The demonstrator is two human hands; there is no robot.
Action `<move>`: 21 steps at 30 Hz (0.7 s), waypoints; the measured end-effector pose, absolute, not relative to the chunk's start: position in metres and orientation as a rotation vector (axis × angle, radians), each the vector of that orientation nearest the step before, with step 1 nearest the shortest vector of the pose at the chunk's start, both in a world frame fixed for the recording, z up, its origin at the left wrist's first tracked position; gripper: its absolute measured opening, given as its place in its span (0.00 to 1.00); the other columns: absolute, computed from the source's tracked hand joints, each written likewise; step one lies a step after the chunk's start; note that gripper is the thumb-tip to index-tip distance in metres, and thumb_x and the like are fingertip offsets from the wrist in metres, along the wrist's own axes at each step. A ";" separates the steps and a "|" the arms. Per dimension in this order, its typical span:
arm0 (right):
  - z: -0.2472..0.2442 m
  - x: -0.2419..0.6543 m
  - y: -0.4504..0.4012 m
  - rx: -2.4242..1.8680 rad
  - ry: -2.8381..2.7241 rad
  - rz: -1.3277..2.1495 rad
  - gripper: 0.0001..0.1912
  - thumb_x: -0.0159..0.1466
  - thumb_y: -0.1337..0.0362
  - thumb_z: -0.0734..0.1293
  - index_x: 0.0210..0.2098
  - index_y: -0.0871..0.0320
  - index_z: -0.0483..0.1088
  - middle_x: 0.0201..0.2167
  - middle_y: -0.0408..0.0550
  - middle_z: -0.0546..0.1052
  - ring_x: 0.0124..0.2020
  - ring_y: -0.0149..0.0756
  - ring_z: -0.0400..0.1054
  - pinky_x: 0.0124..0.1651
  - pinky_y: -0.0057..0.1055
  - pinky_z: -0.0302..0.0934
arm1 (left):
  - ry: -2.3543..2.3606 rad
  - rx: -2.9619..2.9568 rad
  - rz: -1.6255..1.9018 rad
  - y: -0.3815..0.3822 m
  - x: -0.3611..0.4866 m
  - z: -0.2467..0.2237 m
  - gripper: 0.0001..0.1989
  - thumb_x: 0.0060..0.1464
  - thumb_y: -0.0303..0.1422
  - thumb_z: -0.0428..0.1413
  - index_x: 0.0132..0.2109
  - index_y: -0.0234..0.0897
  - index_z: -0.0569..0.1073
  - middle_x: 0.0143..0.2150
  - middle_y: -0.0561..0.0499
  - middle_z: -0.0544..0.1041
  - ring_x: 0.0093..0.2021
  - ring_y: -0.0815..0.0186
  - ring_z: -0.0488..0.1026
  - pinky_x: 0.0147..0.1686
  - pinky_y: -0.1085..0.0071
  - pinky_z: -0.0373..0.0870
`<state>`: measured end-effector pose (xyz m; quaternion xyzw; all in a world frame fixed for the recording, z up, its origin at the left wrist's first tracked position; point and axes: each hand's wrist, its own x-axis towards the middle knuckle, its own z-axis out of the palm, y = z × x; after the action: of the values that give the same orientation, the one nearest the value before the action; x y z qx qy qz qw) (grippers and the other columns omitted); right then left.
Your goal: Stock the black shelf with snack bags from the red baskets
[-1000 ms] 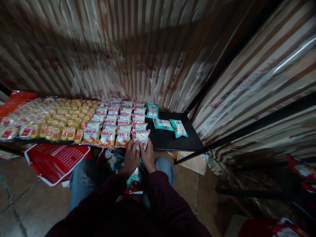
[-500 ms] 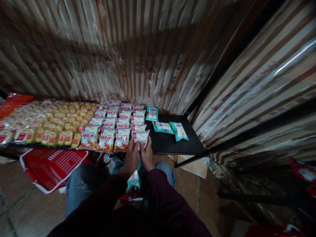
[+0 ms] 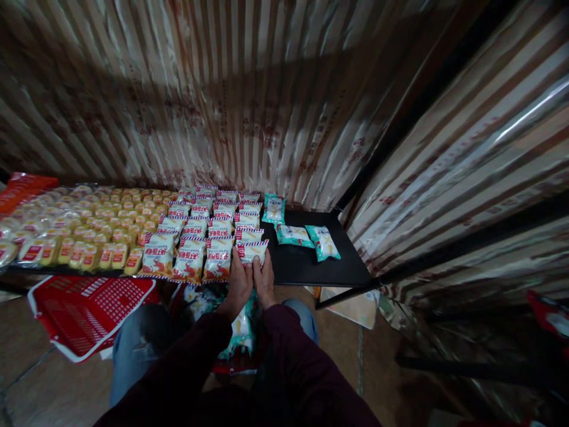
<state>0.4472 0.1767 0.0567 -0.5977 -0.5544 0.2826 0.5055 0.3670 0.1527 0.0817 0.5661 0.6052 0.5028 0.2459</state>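
Both my hands are on one white-and-red snack bag [image 3: 251, 252] at the front end of the right-hand column on the black shelf. My left hand [image 3: 240, 283] grips its left side, and my right hand [image 3: 264, 277] its right side, with the thumbs close together at the near edge. The bag's lower part is hidden behind my fingers. Directly left lies a matching snack bag [image 3: 219, 259], one of several set in rows. To the right, three teal snack bags [image 3: 326, 242] lie loosely on the shelf.
Small yellow packaged cakes [image 3: 111, 256] fill the shelf's left part, by an orange bag [image 3: 24, 191]. Below, a red basket [image 3: 89, 311] stands on the floor; teal bags [image 3: 242, 335] lie in another between my knees. A black shelf post [image 3: 413, 112] rises at right.
The view has shifted slightly, so the shelf appears a little lower. My hands stay on the same snack bag, with the thumbs a little lower on its near edge.
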 end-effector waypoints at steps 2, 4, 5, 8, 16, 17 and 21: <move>0.055 0.445 0.178 -1.440 -1.320 0.669 0.33 0.65 0.44 0.52 0.60 0.61 0.59 0.56 0.60 0.68 0.57 0.45 0.63 0.59 0.46 0.55 | 1.670 1.575 1.409 0.156 0.370 0.078 0.31 0.62 0.37 0.42 0.68 0.29 0.43 0.68 0.34 0.55 0.69 0.57 0.49 0.66 0.55 0.50; 0.055 0.444 0.179 -1.446 -1.314 0.654 0.32 0.66 0.44 0.51 0.59 0.60 0.60 0.56 0.60 0.68 0.56 0.45 0.63 0.59 0.46 0.56 | 1.712 1.627 1.452 0.159 0.371 0.074 0.31 0.62 0.37 0.42 0.68 0.29 0.44 0.68 0.33 0.52 0.69 0.56 0.47 0.66 0.53 0.50; 0.055 0.443 0.179 -1.451 -1.311 0.649 0.32 0.66 0.45 0.51 0.59 0.60 0.60 0.56 0.60 0.68 0.56 0.45 0.63 0.59 0.46 0.56 | 1.733 1.658 1.469 0.160 0.371 0.072 0.31 0.63 0.37 0.42 0.67 0.28 0.45 0.69 0.33 0.51 0.70 0.56 0.46 0.66 0.53 0.50; 0.056 0.443 0.179 -1.455 -1.293 0.649 0.31 0.66 0.46 0.52 0.60 0.61 0.58 0.57 0.60 0.67 0.57 0.45 0.63 0.59 0.45 0.56 | 1.750 1.758 1.471 0.164 0.369 0.068 0.28 0.63 0.37 0.41 0.66 0.28 0.49 0.70 0.33 0.46 0.70 0.55 0.43 0.66 0.51 0.48; 0.078 0.452 0.196 -1.457 -1.252 0.791 0.37 0.61 0.45 0.61 0.62 0.60 0.56 0.56 0.58 0.70 0.56 0.46 0.66 0.56 0.41 0.60 | 1.745 1.757 1.444 0.175 0.367 0.067 0.32 0.62 0.36 0.43 0.68 0.27 0.42 0.70 0.31 0.47 0.70 0.55 0.43 0.66 0.52 0.49; 0.080 0.453 0.199 -1.463 -1.244 0.813 0.37 0.61 0.45 0.61 0.62 0.61 0.55 0.57 0.58 0.69 0.56 0.46 0.65 0.56 0.41 0.60 | 1.750 1.755 1.435 0.176 0.368 0.066 0.33 0.62 0.36 0.43 0.68 0.26 0.41 0.70 0.30 0.47 0.70 0.54 0.44 0.66 0.51 0.49; 0.078 0.450 0.204 -1.414 -1.216 0.888 0.35 0.62 0.46 0.59 0.61 0.61 0.56 0.55 0.58 0.71 0.52 0.44 0.69 0.54 0.40 0.62 | 1.783 1.779 1.407 0.179 0.369 0.060 0.32 0.62 0.35 0.42 0.68 0.25 0.42 0.68 0.28 0.50 0.69 0.53 0.48 0.64 0.50 0.53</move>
<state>0.4503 0.2040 0.0780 -0.5878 -0.5056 0.3692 0.5123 0.3691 0.1786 0.0602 0.6115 0.6129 0.4837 0.1281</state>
